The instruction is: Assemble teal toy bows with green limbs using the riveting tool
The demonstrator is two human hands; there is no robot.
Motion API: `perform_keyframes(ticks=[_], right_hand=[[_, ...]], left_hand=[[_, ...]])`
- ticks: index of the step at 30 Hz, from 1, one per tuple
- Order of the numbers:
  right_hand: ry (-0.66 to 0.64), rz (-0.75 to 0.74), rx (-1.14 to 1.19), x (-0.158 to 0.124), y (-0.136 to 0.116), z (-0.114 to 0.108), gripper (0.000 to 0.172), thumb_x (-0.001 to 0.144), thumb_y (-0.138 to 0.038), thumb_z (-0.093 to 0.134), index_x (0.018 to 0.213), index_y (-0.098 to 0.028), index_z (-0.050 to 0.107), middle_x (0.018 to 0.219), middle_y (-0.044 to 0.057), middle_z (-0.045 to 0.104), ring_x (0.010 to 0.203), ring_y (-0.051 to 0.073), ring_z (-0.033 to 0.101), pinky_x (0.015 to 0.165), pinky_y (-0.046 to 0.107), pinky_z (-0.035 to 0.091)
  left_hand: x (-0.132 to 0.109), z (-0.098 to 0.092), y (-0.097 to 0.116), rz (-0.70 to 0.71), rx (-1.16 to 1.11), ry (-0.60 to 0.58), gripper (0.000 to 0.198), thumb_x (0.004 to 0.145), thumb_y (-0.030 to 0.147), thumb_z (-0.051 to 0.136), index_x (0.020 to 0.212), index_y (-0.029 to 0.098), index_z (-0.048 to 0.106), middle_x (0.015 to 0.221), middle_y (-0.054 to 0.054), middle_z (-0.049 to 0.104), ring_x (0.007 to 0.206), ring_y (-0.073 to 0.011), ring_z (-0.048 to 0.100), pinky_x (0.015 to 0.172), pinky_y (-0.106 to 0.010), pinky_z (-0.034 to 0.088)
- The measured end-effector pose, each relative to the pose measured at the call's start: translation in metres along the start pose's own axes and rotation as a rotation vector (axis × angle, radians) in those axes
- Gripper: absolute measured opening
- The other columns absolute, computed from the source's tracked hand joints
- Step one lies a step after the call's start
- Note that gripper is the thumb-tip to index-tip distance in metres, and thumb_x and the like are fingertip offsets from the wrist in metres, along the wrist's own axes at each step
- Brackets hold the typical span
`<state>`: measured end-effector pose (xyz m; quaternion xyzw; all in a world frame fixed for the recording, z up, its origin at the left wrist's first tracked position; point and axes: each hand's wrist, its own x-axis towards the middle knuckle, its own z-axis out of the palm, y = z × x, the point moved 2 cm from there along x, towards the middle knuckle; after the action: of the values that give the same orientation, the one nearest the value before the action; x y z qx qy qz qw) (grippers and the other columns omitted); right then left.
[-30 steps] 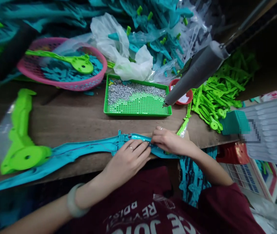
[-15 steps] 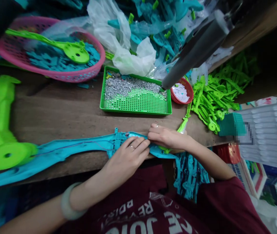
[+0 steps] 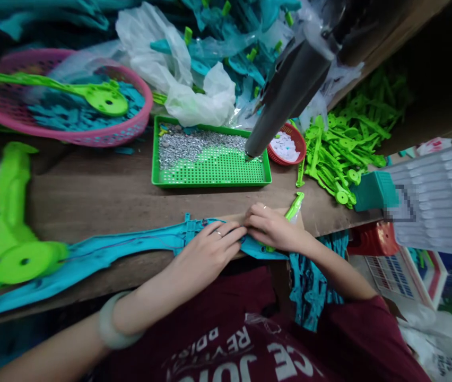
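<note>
One brown workbench (image 3: 90, 196): I sit close to its near edge, and its firm top gives me something solid to press against.
Long blue part (image 3: 142, 243): it lies along that edge in front of me, open inner side up, its left end running out of view. Letting the bench bear its length should save me propping it.
Pink basket (image 3: 90, 139): well off to my left, with small blue pieces (image 3: 67, 116) inside.
Green tray (image 3: 210, 184): beyond my hands, apart from the blue part.
Grey tool (image 3: 289, 95): slants down with its tip over the tray's right side; I do best to mind it when lifting a hand.
Left hand (image 3: 212, 246): fingers close together, slightly bent, laid over the blue part. I cannot tell whether they grip anything; a flat, even press seems the surest way to stop rocking.
Right hand (image 3: 268, 228): fingers curled narrow, tips meeting my left fingertips at the blue part. What they pinch is hidden; small, gentle movements look wiser than force.
Thin wire (image 3: 118, 244): runs inside the blue part, left of my hands; it should lie low, neither tugged nor trapped.
Silver bits (image 3: 186, 144): heaped toward the tray's far side.
</note>
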<state>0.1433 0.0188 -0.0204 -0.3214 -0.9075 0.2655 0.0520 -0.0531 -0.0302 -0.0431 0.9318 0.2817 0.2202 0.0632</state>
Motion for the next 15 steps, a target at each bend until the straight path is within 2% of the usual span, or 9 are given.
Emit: perform_keyframes(ticks=[2, 5, 8, 11, 15], right_hand=[[-0.015, 0.04, 0.036, 0.004, 0.0, 0.002, 0.009, 0.098, -0.017, 0.053, 0.093, -0.017, 0.061, 0.099, 0.008, 0.057, 0.096, 0.02, 0.053, 0.086, 0.033, 0.048], [-0.076, 0.076, 0.109, 0.012, 0.005, -0.009, 0.002, 0.092, -0.015, 0.064, 0.091, -0.017, 0.062, 0.095, 0.005, 0.058, 0.093, 0.019, 0.056, 0.086, 0.032, 0.048], [-0.119, 0.025, 0.202, 0.006, 0.004, -0.028, 0.014, 0.092, -0.022, 0.068, 0.103, -0.016, 0.063, 0.102, 0.005, 0.062, 0.096, 0.018, 0.058, 0.088, 0.032, 0.049], [0.019, 0.05, 0.086, -0.017, -0.002, -0.036, 0.017, 0.096, -0.03, 0.064, 0.107, -0.017, 0.063, 0.106, 0.008, 0.064, 0.1, 0.021, 0.058, 0.09, 0.036, 0.05], [0.146, 0.044, -0.216, -0.049, -0.015, -0.012, 0.023, 0.101, -0.031, 0.055, 0.109, -0.013, 0.067, 0.107, 0.013, 0.069, 0.098, 0.024, 0.057, 0.084, 0.039, 0.049]], left_hand=[[0.003, -0.001, -0.002, 0.012, 0.002, -0.01, 0.021, 0.098, 0.012, 0.053, 0.099, 0.017, 0.073, 0.125, -0.01, 0.072, 0.12, -0.0267, 0.062, 0.1, -0.042, 0.048], [0.005, -0.003, -0.005, 0.034, -0.002, -0.034, 0.018, 0.097, 0.014, 0.055, 0.099, 0.017, 0.073, 0.123, -0.01, 0.072, 0.118, -0.0271, 0.063, 0.097, -0.042, 0.048], [0.006, -0.004, -0.006, 0.05, 0.002, -0.059, 0.018, 0.097, 0.013, 0.055, 0.099, 0.017, 0.072, 0.122, -0.009, 0.073, 0.117, -0.0272, 0.063, 0.097, -0.042, 0.048], [0.007, -0.004, -0.005, 0.038, 0.002, -0.095, 0.019, 0.097, 0.012, 0.054, 0.1, 0.017, 0.072, 0.123, -0.01, 0.072, 0.116, -0.0269, 0.063, 0.098, -0.042, 0.047], [0.011, -0.004, -0.003, 0.021, 0.009, -0.138, 0.017, 0.097, 0.014, 0.054, 0.098, 0.017, 0.071, 0.124, -0.009, 0.071, 0.114, -0.0271, 0.063, 0.097, -0.042, 0.047]])
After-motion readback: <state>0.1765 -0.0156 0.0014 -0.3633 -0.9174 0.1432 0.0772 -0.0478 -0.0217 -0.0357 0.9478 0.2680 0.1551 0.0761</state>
